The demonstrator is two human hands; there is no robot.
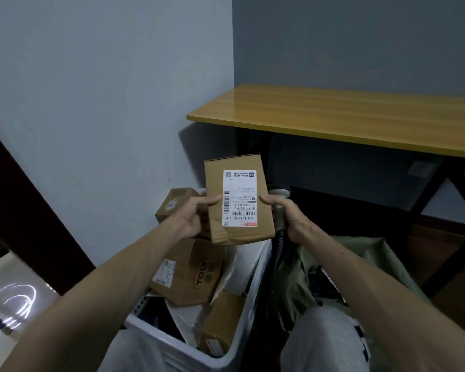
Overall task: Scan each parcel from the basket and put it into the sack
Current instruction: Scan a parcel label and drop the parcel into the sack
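My left hand [192, 217] grips the left side of a brown cardboard parcel [215, 181], held upright above the basket with its white shipping label facing me. My right hand [290, 220] holds a grey handheld scanner [279, 193] whose head peeks out behind the parcel's right edge, and its fingertips touch that edge. A dark cable hangs down from the scanner. The white plastic basket [249, 312] below holds several cardboard parcels, one marked TOLY [196, 275]. The olive green sack [360, 253] lies open to the right of the basket.
A yellow-topped table [346, 116] with black legs stands at the right against a grey wall. A dark wooden panel [24, 210] slants at the left. My knees in light trousers flank the basket's near corner.
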